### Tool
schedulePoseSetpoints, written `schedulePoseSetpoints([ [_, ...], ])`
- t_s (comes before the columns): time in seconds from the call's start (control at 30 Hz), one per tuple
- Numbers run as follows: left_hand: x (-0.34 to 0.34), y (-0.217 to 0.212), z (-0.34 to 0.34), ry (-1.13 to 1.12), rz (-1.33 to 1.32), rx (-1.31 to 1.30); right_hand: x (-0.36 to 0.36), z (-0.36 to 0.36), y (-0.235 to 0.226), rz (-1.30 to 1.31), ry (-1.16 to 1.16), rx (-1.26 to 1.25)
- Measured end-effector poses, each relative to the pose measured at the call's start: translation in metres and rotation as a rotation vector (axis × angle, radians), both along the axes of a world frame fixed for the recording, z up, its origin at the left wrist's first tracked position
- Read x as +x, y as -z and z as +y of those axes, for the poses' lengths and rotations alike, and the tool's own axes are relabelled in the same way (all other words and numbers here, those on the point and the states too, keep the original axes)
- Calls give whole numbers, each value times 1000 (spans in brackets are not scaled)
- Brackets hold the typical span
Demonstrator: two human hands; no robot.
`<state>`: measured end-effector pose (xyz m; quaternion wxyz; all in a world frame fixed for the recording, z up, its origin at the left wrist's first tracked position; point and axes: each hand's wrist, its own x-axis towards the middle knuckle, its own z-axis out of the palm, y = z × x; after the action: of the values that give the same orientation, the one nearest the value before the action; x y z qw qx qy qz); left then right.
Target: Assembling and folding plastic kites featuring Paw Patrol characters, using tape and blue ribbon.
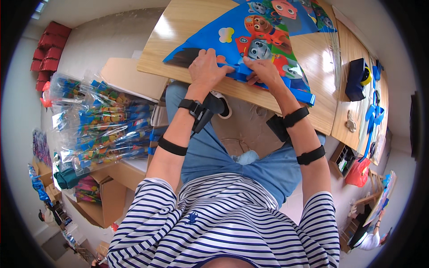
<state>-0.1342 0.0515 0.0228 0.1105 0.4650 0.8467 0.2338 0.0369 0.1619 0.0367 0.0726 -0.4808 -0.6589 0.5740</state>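
A blue kite sail [232,44], wide and triangular and printed with cartoon dogs, lies on the wooden table in front of me. Along its near edge runs a blue band [304,96], whose right end hangs over the table's edge. My left hand [204,73] rests over the dark left part of the sail, thumb stretched out against the band and other fingers curled on the cloth. Close by on the right, my right hand [263,73] pinches the band between thumb and fingers.
Another printed sail [308,20] lies at the far side of the table [174,27]. To the left are many clear-wrapped printed packs [111,129] and an open cardboard box [109,201]. A dark blue box [355,80] and blue ribbon [372,118] sit at right.
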Motion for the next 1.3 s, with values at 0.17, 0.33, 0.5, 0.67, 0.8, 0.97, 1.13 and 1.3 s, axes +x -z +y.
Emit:
schedulePoseSetpoints([
  [0.17,-12,18,1,0,28,80,0,-1,4,-13,-12,-7],
  [0.33,-18,20,2,44,-31,86,1,-2,13,-14,-42,54],
  [0.5,-23,18,2,55,-202,173,0,-5,11,-54,-39,76],
  [0.67,-25,14,1,24,-251,88,0,-5,10,-74,-48,88],
  [0.8,-22,11,-1,44,-198,131,2,-3,12,-124,-84,89],
  [0.97,-29,15,-1,42,-250,147,1,-4,12,-126,-96,107],
  [1.13,-24,4,2,8,-285,74,1,-7,8,-100,-67,108],
  [1.3,-17,5,0,0,-247,52,1,-8,7,-93,-66,109],
])
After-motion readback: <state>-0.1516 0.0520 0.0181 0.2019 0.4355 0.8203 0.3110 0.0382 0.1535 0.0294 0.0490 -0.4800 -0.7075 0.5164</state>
